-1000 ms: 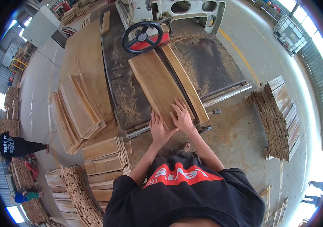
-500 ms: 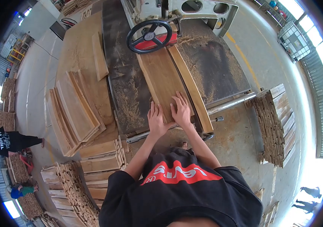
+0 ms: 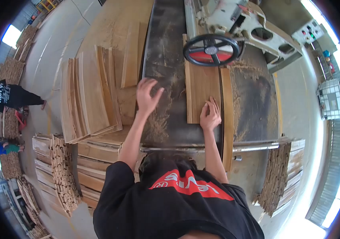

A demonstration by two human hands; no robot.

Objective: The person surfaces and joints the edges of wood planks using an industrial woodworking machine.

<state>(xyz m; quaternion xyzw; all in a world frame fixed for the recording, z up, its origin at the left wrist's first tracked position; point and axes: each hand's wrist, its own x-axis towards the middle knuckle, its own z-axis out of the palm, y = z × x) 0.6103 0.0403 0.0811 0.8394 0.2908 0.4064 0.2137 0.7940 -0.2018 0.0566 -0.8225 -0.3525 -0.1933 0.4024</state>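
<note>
A flat wooden board lies on the dark machine table, its far end running beneath the black handwheel. On the board's near right part rests my right hand, fingers stretched forward and not gripping. Along the board's right side runs a narrow wooden strip, with a dark gap between the two. My left hand is off the board, above the table's left edge, with thumb and fingers apart and nothing in it. The nearest pieces to it are a single plank and a pile of boards.
The machine's pale frame stands over the table's far side. Sawdust lies scattered on the tabletop. Stacked planks stand at left, another stack at right. A person in black is at far left.
The board has slid farther under the handwheel. My left hand has lifted off it and moved left; my right hand stays on it. The view has turned and shifted.
</note>
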